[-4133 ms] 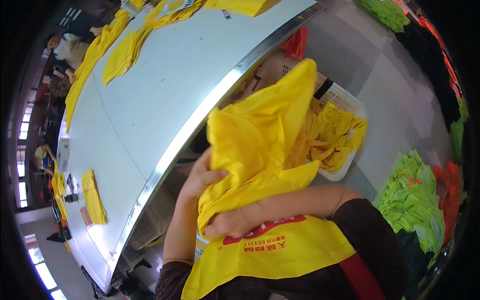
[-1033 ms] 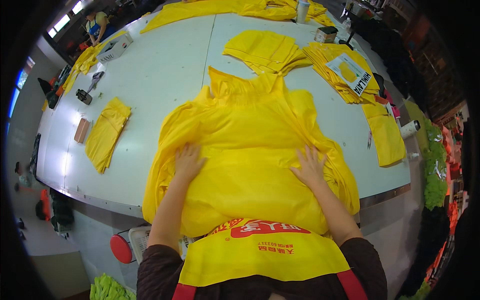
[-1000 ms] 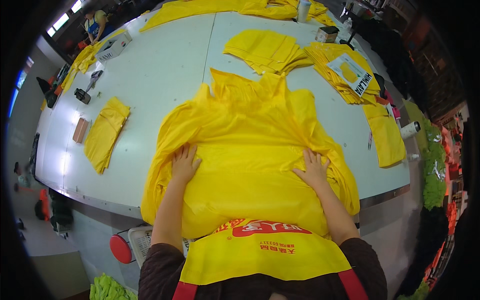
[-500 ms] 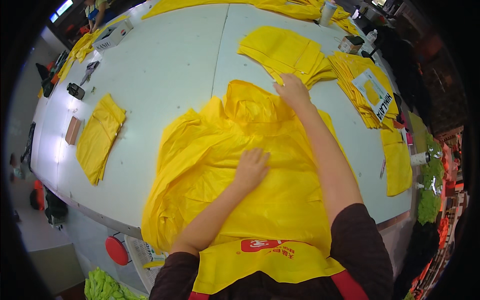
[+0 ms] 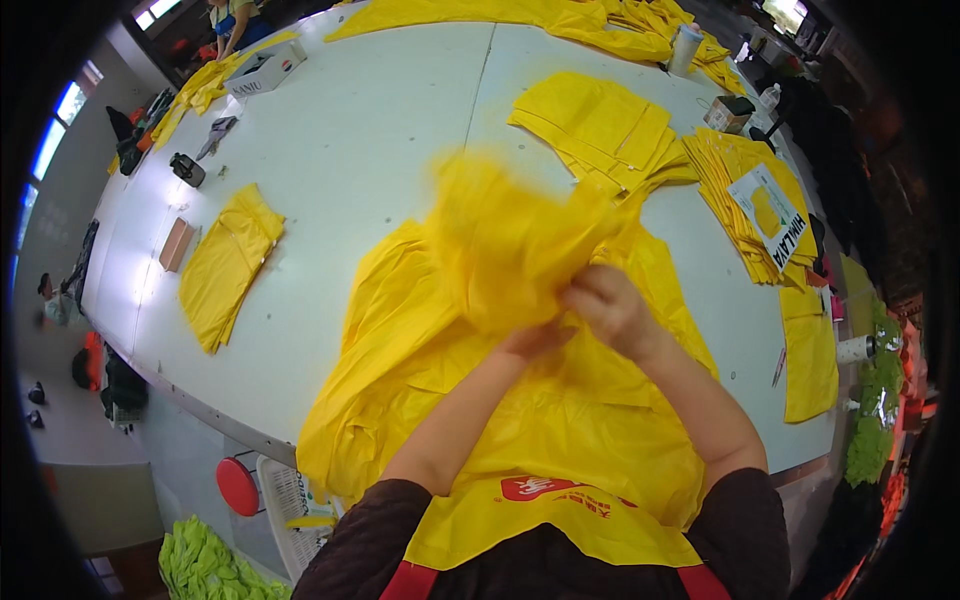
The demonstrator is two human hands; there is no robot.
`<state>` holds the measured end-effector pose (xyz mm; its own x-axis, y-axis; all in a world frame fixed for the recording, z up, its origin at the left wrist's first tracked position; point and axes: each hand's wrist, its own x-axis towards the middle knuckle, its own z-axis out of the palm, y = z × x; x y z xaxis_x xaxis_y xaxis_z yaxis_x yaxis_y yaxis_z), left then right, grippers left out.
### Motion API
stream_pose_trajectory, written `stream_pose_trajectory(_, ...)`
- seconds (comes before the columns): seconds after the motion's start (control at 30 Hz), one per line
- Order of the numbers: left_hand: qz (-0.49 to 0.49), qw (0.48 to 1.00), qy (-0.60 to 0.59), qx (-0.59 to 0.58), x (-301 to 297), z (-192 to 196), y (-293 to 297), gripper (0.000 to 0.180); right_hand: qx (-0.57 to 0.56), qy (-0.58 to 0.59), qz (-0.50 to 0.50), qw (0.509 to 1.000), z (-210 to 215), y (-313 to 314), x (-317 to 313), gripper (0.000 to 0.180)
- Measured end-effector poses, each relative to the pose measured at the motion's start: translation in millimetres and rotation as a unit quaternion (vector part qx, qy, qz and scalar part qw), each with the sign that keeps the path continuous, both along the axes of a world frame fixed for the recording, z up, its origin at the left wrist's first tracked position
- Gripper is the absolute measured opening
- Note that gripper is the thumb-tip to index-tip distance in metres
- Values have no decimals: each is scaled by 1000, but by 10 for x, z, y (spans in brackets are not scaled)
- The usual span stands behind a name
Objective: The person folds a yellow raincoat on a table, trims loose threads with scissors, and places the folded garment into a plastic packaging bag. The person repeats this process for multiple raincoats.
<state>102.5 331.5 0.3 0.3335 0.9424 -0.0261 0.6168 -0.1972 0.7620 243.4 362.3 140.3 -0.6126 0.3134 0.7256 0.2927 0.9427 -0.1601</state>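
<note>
1. While lifted off the white table [image 5: 380,150], both hands meet at centre, forearms rising from six o'clock.
2. Left hand [image 5: 535,340]: fingers curled shut, pinching a fold of the yellow garment [image 5: 510,250].
3. Right hand [image 5: 610,310]: knuckles up, fist clamped on the same bunched cloth.
4. Garment: thin, smooth, slightly glossy fabric; upper part raised and blurred, lower part spread flat towards six o'clock.
5. At one o'clock, a neat stack of folded yellow pieces [image 5: 600,125], square-edged.
6. At nine o'clock, one folded yellow piece [image 5: 228,265], long and narrow, beside a small brown box [image 5: 176,244].
</note>
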Motion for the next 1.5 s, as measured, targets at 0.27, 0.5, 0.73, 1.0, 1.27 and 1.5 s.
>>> stream_pose_trajectory(0.27, 228, 538, -664, -467, -331, 218, -1356, 46, -208, -130, -97, 965, -1283, -765, 1065, 8)
stream_pose_trajectory(0.5, 245, 599, -616, -449, -259, 194, -2057, 38, -380, -5, -54, 923, -120, -1356, 430, 32)
stream_pose_trajectory(0.73, 278, 731, -511, -356, -88, 98, -2068, 33, -246, -123, 124, 953, -568, -1472, -361, 38)
stream_pose_trajectory(1.0, 307, 518, -716, -352, -324, 704, -2211, 28, -271, -117, 180, 938, -779, -1464, -77, 24)
stream_pose_trajectory(1.27, 221, 667, -639, -311, 150, 1439, -1971, 15, -343, -209, 185, 897, -1212, -1737, -454, 27)
stream_pose_trajectory(1.5, 326, 744, -551, -193, -563, 1482, -1933, 20, -493, -210, 111, 837, -1570, -1797, -221, 34)
